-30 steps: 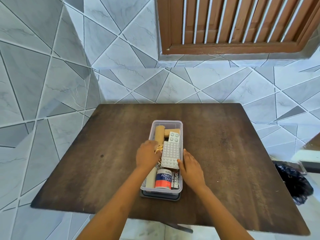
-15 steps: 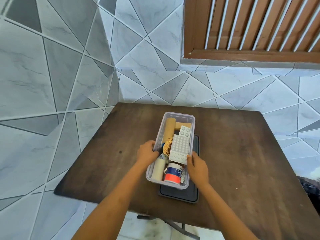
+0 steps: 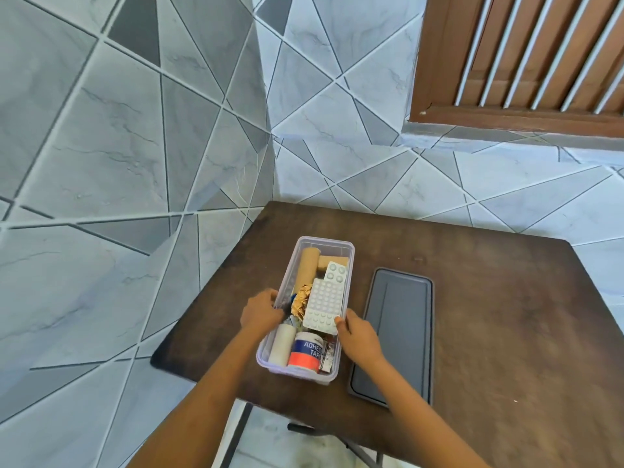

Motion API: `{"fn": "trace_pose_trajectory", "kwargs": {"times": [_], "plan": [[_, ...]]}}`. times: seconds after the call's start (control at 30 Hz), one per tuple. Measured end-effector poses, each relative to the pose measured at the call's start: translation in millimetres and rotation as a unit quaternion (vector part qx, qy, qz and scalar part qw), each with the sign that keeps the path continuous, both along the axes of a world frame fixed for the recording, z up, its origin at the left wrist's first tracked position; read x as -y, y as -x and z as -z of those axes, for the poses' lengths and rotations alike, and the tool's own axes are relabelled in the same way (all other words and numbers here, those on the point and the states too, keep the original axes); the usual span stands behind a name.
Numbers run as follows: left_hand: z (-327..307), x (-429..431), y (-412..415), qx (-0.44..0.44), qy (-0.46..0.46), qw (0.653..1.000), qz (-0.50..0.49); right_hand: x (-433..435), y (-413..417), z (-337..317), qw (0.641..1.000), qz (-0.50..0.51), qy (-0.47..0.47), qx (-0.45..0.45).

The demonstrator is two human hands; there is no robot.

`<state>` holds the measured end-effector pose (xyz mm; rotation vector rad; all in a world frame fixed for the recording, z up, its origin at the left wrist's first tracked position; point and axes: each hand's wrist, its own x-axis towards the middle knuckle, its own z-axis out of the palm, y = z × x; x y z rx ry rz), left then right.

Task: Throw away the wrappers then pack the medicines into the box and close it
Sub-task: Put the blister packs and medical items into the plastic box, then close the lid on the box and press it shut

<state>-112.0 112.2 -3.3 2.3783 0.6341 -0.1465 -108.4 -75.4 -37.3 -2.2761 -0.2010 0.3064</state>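
Note:
A clear plastic box (image 3: 341, 251) stands on the brown table (image 3: 489, 315) near its left edge. Inside lie white blister packs (image 3: 325, 307), a crumpled gold wrapper (image 3: 300, 303), tan rolls (image 3: 307, 268), a white roll (image 3: 282, 344) and an adhesive tape roll (image 3: 306, 351). My left hand (image 3: 261, 312) grips the box's left wall. My right hand (image 3: 358, 336) holds its right wall, thumb touching the big blister pack. The grey lid (image 3: 395, 332) lies flat on the table just right of the box.
Tiled walls rise behind and to the left of the table. A brown louvred window (image 3: 526, 59) sits at the upper right. The table's metal legs (image 3: 324, 430) show below its front edge, above a tiled floor.
Both hands have slid the box to the left, off the grey lid it stood on; the lid now lies bare beside it. The camera has turned leftward.

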Motion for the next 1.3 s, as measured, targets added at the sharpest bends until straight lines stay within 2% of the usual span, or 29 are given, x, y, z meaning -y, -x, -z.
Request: {"fn": "trace_pose_trajectory", "kwargs": {"times": [0.37, 0.73, 0.9, 0.93, 1.0, 1.1, 1.2, 1.3], "plan": [[16.0, 39.9, -10.6, -0.003, 0.026, 0.997, 0.071, 38.6, 8.2, 9.7, 0.996, 0.080, 0.016, -0.023], [18.6, 113.6, -23.0, -0.021, 0.118, 0.986, 0.119, 114.0, 18.5, 2.4, 0.984, 0.176, 0.027, -0.005], [20.3, 131.4, -23.6, -0.018, 0.133, 0.982, 0.133, 144.4, 23.3, 2.0, 0.978, 0.207, 0.027, -0.005], [20.0, 132.2, -23.5, -0.021, 0.131, 0.982, 0.135, 150.0, 23.7, 4.0, 0.973, 0.228, 0.045, 0.001], [17.4, 132.6, -23.4, -0.025, 0.118, 0.982, 0.142, 162.3, 23.9, 9.9, 0.949, 0.282, 0.139, 0.009], [9.5, 133.1, -23.3, -0.030, 0.033, 0.984, 0.172, 178.6, 27.7, 16.5, 0.908, 0.310, 0.277, -0.043], [4.9, 136.0, -24.0, -0.032, -0.018, 0.981, 0.189, 183.0, 30.7, 22.8, 0.896, 0.317, 0.291, -0.107], [4.1, 139.4, -22.4, -0.033, -0.031, 0.980, 0.192, 182.1, 28.9, 25.9, 0.895, 0.314, 0.295, -0.116]]}}
